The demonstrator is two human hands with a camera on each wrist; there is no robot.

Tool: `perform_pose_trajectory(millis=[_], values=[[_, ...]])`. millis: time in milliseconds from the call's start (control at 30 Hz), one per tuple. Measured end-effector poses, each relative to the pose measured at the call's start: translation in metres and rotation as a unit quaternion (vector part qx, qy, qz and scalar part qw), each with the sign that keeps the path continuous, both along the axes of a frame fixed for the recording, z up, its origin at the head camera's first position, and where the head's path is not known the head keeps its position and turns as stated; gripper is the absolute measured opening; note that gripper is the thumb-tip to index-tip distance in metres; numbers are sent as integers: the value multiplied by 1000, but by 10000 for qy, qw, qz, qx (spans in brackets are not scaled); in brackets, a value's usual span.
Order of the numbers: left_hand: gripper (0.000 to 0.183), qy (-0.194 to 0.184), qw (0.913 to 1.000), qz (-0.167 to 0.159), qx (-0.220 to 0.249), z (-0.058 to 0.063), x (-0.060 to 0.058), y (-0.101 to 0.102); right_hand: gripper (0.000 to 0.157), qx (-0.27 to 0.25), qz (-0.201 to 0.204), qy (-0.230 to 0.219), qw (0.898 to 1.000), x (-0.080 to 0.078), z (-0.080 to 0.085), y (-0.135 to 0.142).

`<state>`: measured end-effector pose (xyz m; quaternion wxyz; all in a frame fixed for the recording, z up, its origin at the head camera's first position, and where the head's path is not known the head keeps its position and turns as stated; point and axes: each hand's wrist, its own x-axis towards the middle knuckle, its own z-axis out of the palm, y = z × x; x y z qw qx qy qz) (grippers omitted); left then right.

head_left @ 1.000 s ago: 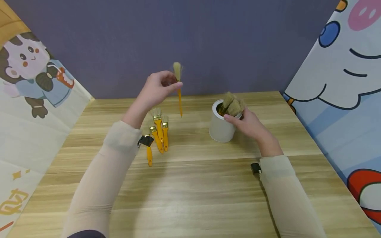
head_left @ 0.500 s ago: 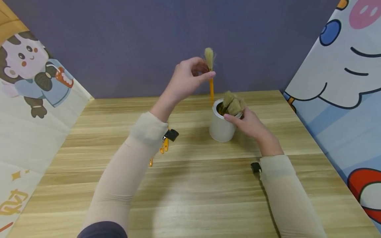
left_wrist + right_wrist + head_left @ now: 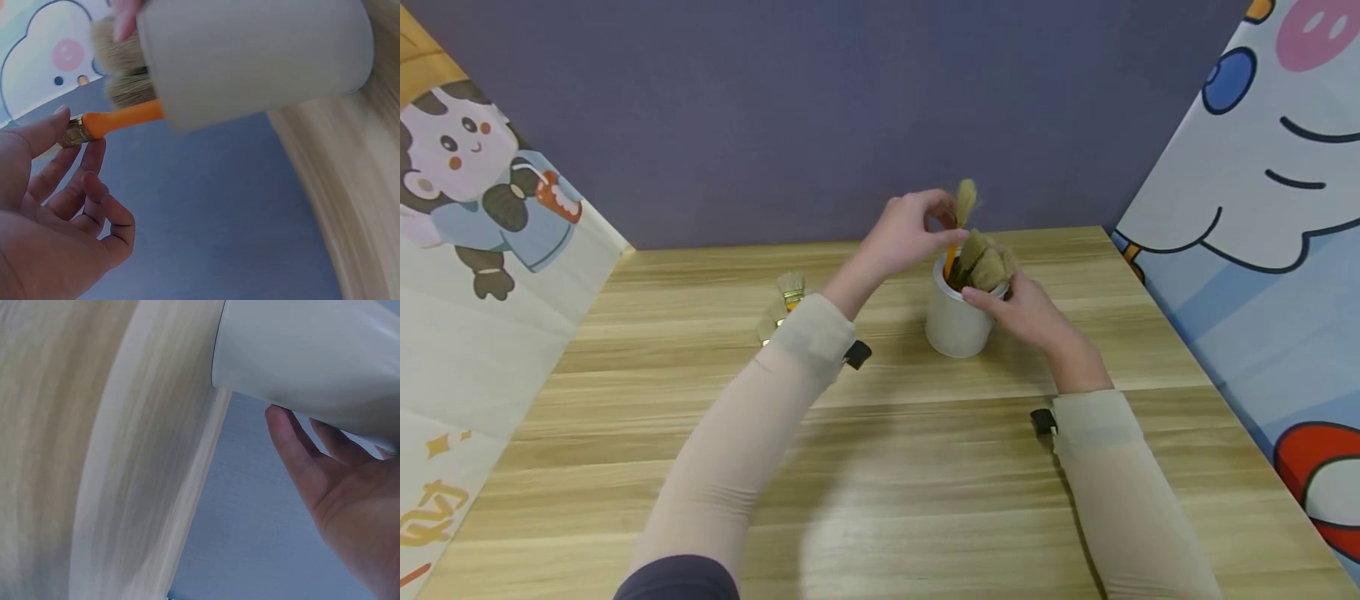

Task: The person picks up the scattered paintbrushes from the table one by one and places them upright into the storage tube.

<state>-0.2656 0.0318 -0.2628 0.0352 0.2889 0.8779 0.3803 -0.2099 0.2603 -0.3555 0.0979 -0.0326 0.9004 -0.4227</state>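
Note:
My left hand [image 3: 904,235] pinches a paintbrush [image 3: 128,119] by its metal ferrule between thumb and fingertips. Its bristles point up, and the lower end of the orange handle goes down inside the rim of a white can [image 3: 957,327]. Bunched paintbrush bristles [image 3: 989,263] stick out of the same can on its right side. With the thumb at the rim, my right hand [image 3: 1032,313] grips the can from the right. In the right wrist view the fingers [image 3: 290,447] of that hand lie against the can's side.
More paintbrushes [image 3: 792,290] lie on the wooden table [image 3: 970,483] at the left, mostly covered by my left forearm. A dark wall panel [image 3: 760,108] stands behind the table, with cartoon-printed panels at both sides.
My left hand has carried the paintbrush rightward to the can and lowered its handle past the rim. The right hand and the can have stayed in place.

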Motion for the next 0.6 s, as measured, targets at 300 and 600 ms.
perform_pose_trajectory(millis=[300, 600], values=[[38, -228, 9990, 25, -384, -18, -5, 10, 107, -25, 13, 16, 10000, 0, -1, 1], [41, -287, 9989, 57, -361, -28, -8, 10, 107, 20, -6, 34, 10000, 0, 0, 0]])
